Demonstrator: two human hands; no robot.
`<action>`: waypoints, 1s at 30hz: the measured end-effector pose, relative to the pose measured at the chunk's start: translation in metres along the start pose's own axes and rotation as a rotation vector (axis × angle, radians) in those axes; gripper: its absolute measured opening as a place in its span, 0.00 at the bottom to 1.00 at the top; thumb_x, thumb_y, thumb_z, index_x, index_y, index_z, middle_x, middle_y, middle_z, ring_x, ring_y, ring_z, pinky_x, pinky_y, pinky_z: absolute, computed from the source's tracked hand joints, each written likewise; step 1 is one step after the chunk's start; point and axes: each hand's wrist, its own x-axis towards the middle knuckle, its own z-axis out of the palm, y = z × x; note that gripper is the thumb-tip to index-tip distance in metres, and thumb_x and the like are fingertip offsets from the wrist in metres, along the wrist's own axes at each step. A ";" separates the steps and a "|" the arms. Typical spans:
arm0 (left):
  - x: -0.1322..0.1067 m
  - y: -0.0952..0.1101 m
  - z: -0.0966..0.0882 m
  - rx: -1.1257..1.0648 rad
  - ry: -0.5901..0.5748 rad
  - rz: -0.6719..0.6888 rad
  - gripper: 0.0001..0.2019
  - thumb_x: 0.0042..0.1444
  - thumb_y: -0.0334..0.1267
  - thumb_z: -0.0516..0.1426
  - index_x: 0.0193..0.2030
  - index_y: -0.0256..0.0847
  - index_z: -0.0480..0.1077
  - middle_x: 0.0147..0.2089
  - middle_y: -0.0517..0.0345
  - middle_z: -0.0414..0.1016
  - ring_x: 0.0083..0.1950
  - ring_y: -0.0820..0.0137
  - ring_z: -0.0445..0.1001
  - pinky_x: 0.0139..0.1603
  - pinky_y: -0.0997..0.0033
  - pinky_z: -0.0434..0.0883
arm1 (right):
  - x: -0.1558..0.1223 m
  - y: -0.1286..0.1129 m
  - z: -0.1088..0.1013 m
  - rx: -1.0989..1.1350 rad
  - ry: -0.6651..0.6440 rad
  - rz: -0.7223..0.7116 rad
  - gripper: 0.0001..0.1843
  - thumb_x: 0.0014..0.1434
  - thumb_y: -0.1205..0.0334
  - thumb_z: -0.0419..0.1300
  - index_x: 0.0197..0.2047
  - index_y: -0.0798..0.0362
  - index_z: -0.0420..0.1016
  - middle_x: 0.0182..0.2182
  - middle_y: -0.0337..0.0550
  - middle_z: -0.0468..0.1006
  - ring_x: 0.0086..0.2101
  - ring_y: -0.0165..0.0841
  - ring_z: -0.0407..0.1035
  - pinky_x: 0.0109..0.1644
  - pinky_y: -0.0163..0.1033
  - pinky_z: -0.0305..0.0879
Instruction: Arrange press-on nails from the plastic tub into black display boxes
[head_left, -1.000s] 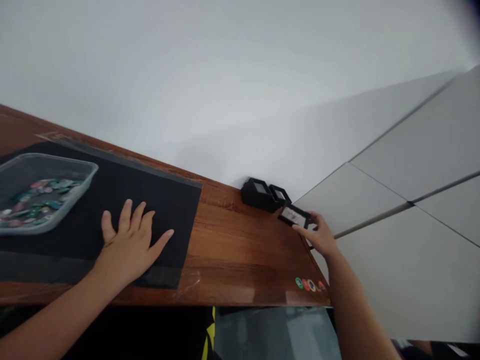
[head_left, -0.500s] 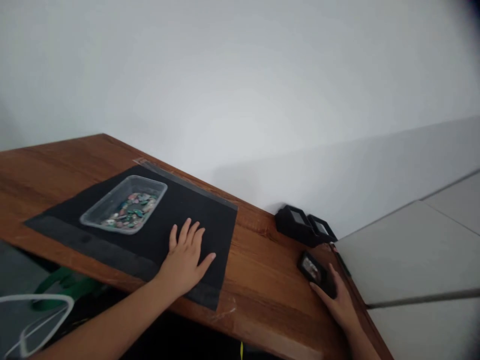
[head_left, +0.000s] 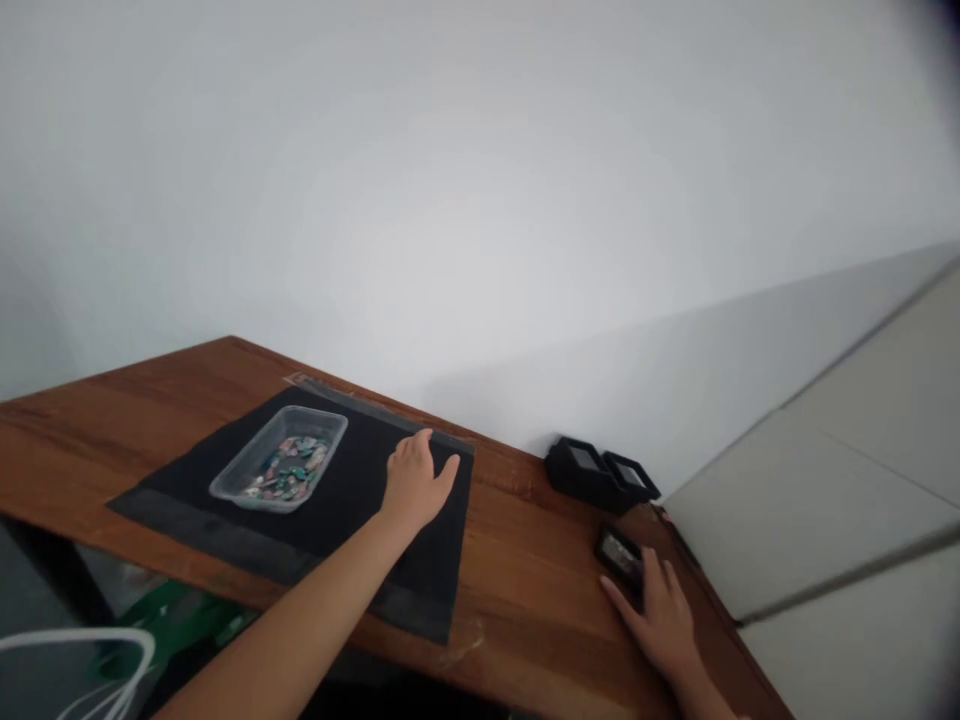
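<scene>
A clear plastic tub [head_left: 238,478] with several small, mixed-coloured stone-like pieces [head_left: 291,466] rests on a black mat [head_left: 360,480]. To the tub's right, my left hand [head_left: 415,485] is over the mat, thumb spread from partly bent fingers, holding nothing I can see. My right hand [head_left: 664,610] has its thumb on one side and its fingers on the other of a small black box [head_left: 619,556] on the wooden table. Pale contents show in the box's top; its near end is hidden by the hand.
Two more black boxes [head_left: 600,470] stand side by side at the table's back edge by the white wall [head_left: 480,200]. Clear tape holds the mat's edges to the wooden table [head_left: 525,590]. Green and white items [head_left: 142,630] are below the table's front left.
My left hand has moved up and right over the mat, its fingers more bent than when they were spread. My right hand stays at the small black box. The camera view has tilted upward.
</scene>
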 end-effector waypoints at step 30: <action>0.026 0.005 0.070 0.103 -0.552 0.113 0.49 0.61 0.69 0.40 0.77 0.30 0.46 0.80 0.37 0.33 0.80 0.45 0.27 0.73 0.33 0.21 | 0.134 -0.163 0.026 -0.035 0.356 0.167 0.25 0.64 0.51 0.45 0.49 0.47 0.81 0.57 0.50 0.77 0.62 0.51 0.62 0.61 0.60 0.55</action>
